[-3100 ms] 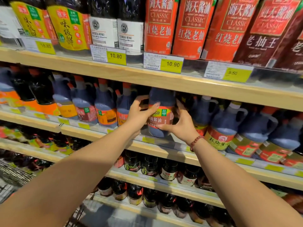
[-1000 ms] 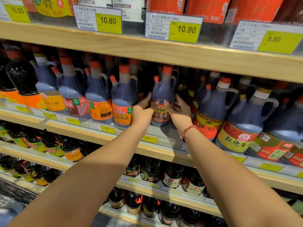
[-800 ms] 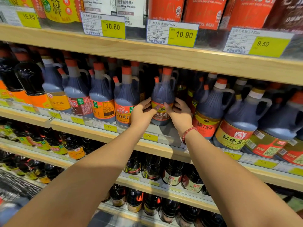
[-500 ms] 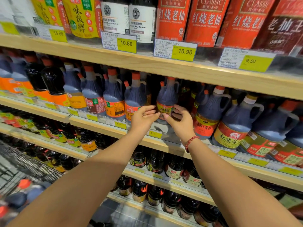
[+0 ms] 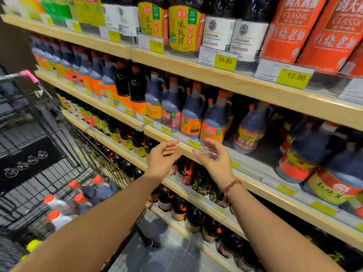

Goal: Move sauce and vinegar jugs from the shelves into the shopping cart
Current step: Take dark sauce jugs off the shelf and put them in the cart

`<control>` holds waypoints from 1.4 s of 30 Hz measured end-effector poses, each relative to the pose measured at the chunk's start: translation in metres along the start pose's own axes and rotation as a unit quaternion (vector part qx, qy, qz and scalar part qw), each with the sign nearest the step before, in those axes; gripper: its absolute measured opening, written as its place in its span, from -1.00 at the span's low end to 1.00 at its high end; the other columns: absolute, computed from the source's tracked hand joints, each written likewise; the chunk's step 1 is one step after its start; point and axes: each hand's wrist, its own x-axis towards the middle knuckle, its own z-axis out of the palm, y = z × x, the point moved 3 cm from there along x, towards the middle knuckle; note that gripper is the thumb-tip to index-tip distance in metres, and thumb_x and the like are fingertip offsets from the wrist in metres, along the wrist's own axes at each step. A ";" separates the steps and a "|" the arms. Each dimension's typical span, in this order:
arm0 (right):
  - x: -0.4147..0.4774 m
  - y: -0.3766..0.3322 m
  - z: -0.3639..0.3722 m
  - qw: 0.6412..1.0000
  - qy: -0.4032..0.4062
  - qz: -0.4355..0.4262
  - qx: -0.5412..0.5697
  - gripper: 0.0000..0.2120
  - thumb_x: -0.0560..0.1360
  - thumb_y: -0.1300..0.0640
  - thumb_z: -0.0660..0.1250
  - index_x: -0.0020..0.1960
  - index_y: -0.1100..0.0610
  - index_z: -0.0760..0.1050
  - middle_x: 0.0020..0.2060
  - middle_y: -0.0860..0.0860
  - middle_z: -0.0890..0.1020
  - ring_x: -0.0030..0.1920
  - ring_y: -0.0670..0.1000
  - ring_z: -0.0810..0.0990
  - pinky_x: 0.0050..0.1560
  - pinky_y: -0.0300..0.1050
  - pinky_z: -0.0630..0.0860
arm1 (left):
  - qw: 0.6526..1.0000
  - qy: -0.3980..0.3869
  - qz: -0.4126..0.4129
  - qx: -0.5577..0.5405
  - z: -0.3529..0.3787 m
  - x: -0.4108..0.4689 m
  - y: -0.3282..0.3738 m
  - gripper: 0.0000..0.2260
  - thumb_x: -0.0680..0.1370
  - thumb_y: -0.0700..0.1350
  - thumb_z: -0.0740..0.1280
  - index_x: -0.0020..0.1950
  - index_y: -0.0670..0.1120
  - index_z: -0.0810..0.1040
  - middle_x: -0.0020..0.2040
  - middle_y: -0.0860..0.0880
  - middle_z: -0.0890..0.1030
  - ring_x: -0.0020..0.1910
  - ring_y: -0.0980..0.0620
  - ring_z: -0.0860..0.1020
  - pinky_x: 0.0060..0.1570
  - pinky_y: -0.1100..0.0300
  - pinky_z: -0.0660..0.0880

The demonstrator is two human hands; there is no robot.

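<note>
- Wooden shelves [image 5: 245, 83] run left to right, stocked with jugs [image 5: 191, 114].
- Cart [image 5: 49, 138], near left, contains orange-capped jugs [image 5: 98, 190].
- Left hand [image 5: 162, 160] and right hand [image 5: 216, 161]: fingers spread, empty, near the shelf edge.

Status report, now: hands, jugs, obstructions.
Left hand and right hand open, empty, by the shelf edge. Dark orange-capped jugs on wooden shelf; more in black wire cart. Nothing blocking.

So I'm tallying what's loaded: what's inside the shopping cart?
Inside the shopping cart: several orange-capped jugs and one yellow-capped. The left forearm covers part, so no exact count.
</note>
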 end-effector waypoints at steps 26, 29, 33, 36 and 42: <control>-0.048 0.050 0.334 0.935 -0.340 0.082 -0.054 -0.52 0.38 0.14 0.50 0.25 0.10 0.45 0.18 0.02 0.54 0.19 0.00 0.52 0.14 -0.17 0.50 | 0.942 0.283 -0.163 0.071 -0.311 -0.095 -0.130 -0.80 0.41 -0.25 0.47 -0.02 -0.09 0.57 -0.12 0.10 0.59 -0.09 0.23 0.53 -0.03 0.27 0.46; -0.056 0.061 0.349 0.923 -0.366 0.102 -0.054 -0.53 0.38 0.25 0.48 0.25 0.18 0.44 0.10 0.01 0.52 0.12 -0.02 0.50 -0.12 -0.51 0.45 | 0.932 0.301 -0.187 0.075 -0.312 -0.100 -0.144 -0.76 0.41 -0.21 0.49 0.04 -0.08 0.60 -0.07 0.06 0.62 -0.05 0.14 0.57 -0.02 0.29 0.46; -0.067 0.087 0.373 0.906 -0.395 0.129 -0.076 -0.57 0.37 0.21 0.50 0.19 0.13 0.46 0.08 0.02 0.54 0.15 0.03 0.52 0.10 -0.23 0.52 | 0.924 0.292 -0.216 0.120 -0.314 -0.099 -0.167 -0.70 0.40 -0.15 0.49 0.12 -0.05 0.60 0.04 0.04 0.62 0.06 0.09 0.55 0.10 0.23 0.45; -0.075 0.107 0.387 0.890 -0.419 0.148 -0.100 -0.61 0.39 0.20 0.48 0.17 0.14 0.47 0.07 0.02 0.54 0.15 0.02 0.51 0.14 -0.11 0.47 | 0.929 0.251 -0.212 0.169 -0.319 -0.090 -0.175 -0.67 0.40 -0.10 0.49 0.16 -0.01 0.60 0.08 0.11 0.61 0.08 0.18 0.53 0.08 0.34 0.39; -0.082 0.143 0.414 0.879 -0.414 0.183 -0.149 -0.66 0.40 0.23 0.46 0.15 0.22 0.50 -0.03 0.07 0.56 0.04 -0.01 0.51 0.03 -0.20 0.46 | 0.925 0.221 -0.232 0.204 -0.330 -0.068 -0.191 -0.66 0.41 -0.10 0.47 0.16 0.11 0.56 0.07 0.10 0.58 0.00 0.19 0.48 -0.12 0.48 0.31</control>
